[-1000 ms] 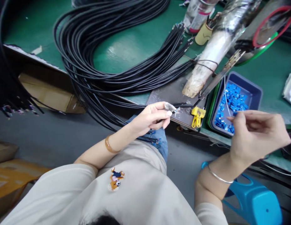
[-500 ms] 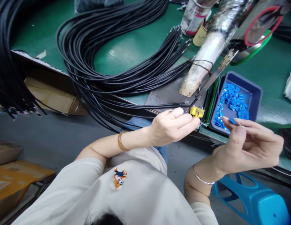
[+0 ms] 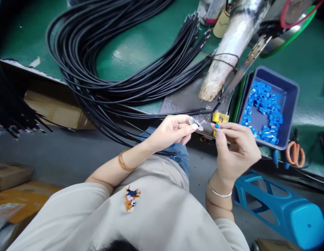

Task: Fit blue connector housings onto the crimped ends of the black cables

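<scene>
My left hand is closed in a pinch on the stripped end of a black cable, and its thin coloured wires poke out past the fingertips. Facing it from the right, my right hand pinches a small blue connector between thumb and fingers. A short gap separates the connector from the wire ends. Just behind the right fingertips, a yellow block sits at the table edge. Many more blue connectors lie in a grey-blue tray to the right.
A large looped bundle of black cables covers the table's left side. A wrapped pole and a slotted metal bar slant over the work spot. Orange-handled scissors hang by the right edge, above a blue stool.
My right hand has moved left from beside the tray, bringing the blue connector close to my left hand. The left hand has drawn back from the yellow block, and wires now show at its fingertips.
</scene>
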Motion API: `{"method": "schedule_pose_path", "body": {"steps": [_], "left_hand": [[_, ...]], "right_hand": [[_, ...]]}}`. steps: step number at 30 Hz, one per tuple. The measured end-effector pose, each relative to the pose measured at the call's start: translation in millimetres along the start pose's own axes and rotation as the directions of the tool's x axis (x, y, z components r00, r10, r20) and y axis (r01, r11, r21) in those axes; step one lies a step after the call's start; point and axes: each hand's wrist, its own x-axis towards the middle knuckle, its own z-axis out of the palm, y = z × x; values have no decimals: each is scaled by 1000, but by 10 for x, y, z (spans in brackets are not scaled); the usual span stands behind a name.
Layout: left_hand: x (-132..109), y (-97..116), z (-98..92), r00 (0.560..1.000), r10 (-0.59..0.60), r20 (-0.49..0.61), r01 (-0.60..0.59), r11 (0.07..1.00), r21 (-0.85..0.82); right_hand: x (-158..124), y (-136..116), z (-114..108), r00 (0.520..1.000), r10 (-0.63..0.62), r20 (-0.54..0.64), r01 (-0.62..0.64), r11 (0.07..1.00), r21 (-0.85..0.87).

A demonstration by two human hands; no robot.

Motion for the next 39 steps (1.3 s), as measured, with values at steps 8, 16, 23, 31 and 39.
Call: {"method": "schedule_pose_path", "body": {"steps": [8, 16, 23, 31, 39], "left_hand": [[104, 27, 137, 998, 67, 7, -68, 992, 107], [103, -15, 126, 991, 133, 26, -136, 965, 223], [85, -39, 97, 981, 179, 75, -193, 941, 277], [91, -105, 66, 872, 467, 149, -461, 679, 571], [130, -255, 68, 584, 735, 344, -437, -72, 896]], "right_hand": [[31, 65, 66, 979, 142, 145, -174, 954, 244], [33, 105, 43, 969, 178, 174, -223, 931, 290], [49, 115, 18, 969, 161, 189, -213, 931, 298], [57, 102, -12, 968, 141, 206, -191, 950, 247], [68, 36, -76, 975, 85, 205, -103, 991, 79]]}}
